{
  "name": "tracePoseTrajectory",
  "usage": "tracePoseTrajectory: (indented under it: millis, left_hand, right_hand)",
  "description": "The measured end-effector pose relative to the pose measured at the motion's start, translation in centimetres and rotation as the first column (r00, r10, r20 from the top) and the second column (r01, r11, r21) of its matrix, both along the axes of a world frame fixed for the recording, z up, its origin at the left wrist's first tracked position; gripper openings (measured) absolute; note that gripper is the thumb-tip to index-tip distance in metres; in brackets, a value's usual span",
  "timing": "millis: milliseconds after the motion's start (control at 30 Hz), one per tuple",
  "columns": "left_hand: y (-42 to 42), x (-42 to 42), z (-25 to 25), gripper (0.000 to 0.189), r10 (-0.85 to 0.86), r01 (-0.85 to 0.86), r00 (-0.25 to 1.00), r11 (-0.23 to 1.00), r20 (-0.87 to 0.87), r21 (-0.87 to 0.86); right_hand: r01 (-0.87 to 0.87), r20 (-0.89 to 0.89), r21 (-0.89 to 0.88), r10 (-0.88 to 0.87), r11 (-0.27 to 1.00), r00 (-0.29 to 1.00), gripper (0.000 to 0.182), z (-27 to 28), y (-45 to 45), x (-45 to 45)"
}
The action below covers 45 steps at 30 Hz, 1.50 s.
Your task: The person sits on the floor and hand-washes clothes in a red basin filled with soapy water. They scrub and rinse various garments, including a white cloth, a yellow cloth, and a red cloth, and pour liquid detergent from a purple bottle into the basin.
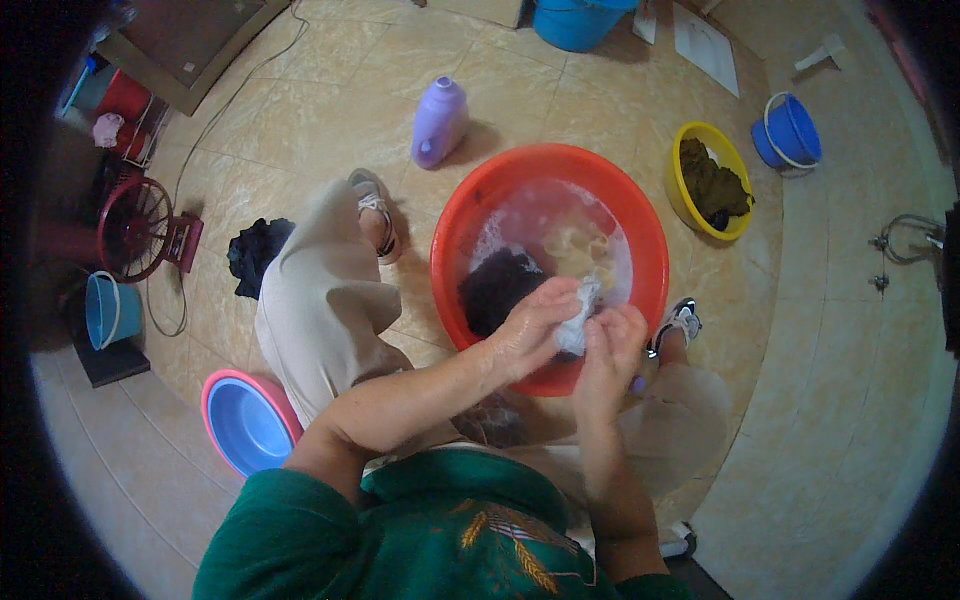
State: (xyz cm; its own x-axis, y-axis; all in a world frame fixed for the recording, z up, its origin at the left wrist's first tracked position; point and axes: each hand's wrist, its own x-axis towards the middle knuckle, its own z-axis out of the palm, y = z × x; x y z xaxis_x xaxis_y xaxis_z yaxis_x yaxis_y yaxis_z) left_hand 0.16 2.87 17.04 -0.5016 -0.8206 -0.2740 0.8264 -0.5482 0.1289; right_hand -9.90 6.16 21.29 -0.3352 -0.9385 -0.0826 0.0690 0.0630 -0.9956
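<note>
Over the near part of a red plastic basin (651,255), my left hand (536,319) and my right hand (615,341) both grip a small, bunched white cloth (576,326). The cloth is squeezed between my fingers, and its full shape is hidden. Foamy water (525,202) fills the basin below. A dark, fuzzy-looking cloth (499,289) lies in the water on the left, nearest my left hand. Beyond the white cloth, a cream cloth (574,244) is partly sunk in the suds.
A purple plastic bottle (439,124) stands past the basin. To the right are a yellow basin (679,191) with brown cloth and a blue bucket (786,131). Leftward lie black cloth (259,255), stacked pink and blue basins (251,427) and a red fan (139,229) with its cord.
</note>
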Motion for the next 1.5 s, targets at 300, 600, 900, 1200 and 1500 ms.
tracePoseTrajectory:
  millis: [300, 600, 900, 1200, 1500]
  left_hand:
    - [0.1, 0.2, -1.7, 0.028, -0.036, 0.036, 0.997, 0.999, 0.063, 0.003]
    - [-0.9, 0.8, 0.4, 0.034, -0.112, 0.103, 0.980, 0.993, -0.162, -0.063]
    - [-1.8, 0.3, -4.8, 0.044, -0.103, 0.155, 0.901, 0.984, 0.421, -0.091]
    - [-0.6, 0.8, -8.3, 0.077, -0.392, 0.630, 0.504, 0.776, 0.770, -0.017]
    - [-3.3, 1.1, -6.7, 0.077, 0.034, -0.023, 0.988, 0.997, -0.150, 0.074]
  right_hand:
    - [-0.140, 0.296, 0.244, 0.064, 0.960, 0.953, 0.043, -1.2, -1.2, -2.8]
    - [-0.343, 0.328, 0.243, 0.256, 0.907, 0.909, 0.041, -1.2, -1.5, -3.2]
    - [-0.045, 0.546, 0.247, -0.101, 0.968, 0.832, 0.020, -1.9, -3.8, -2.6]
    - [0.067, 0.626, 0.208, -0.186, 0.976, 0.757, 0.041, 5.2, -7.4, -6.6]
    - [-0.039, 0.840, 0.247, -0.194, 0.968, 0.507, 0.032, -4.5, -5.0, -1.6]
